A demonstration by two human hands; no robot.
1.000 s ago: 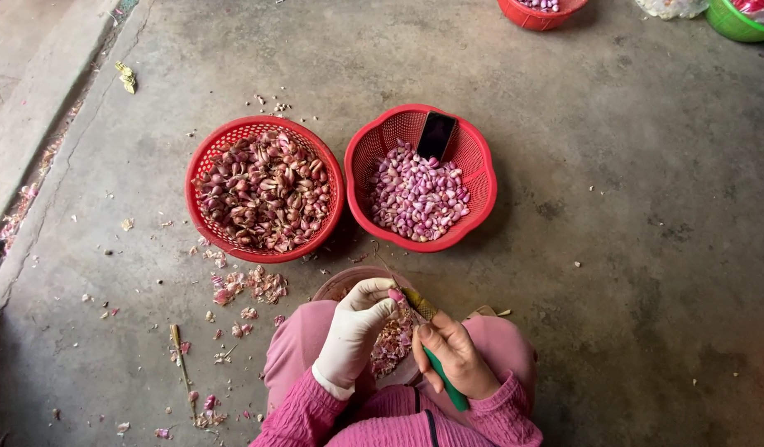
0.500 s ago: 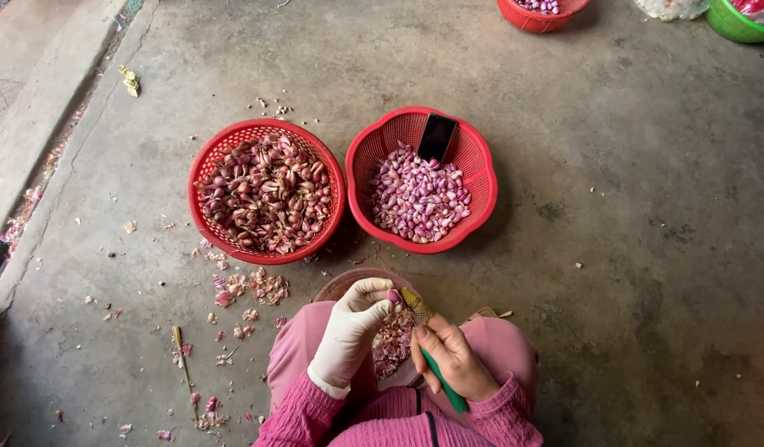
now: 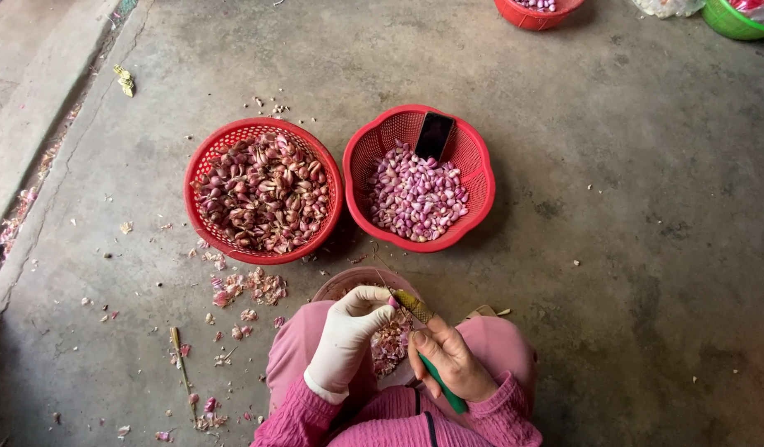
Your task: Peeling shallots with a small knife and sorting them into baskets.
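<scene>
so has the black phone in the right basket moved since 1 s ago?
No. The black phone leans on the same far wall spot of the red basket, above the peeled shallots.

Three red baskets (image 3: 415, 132), one green tub (image 3: 733, 21) (partly cut off), one pink bowl (image 3: 349, 281), one knife (image 3: 423, 331).

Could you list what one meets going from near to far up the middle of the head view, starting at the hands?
Gloved left hand and bare right hand with a green-handled knife → pink bowl of peelings → red basket of peeled shallots → far red basket.
</scene>
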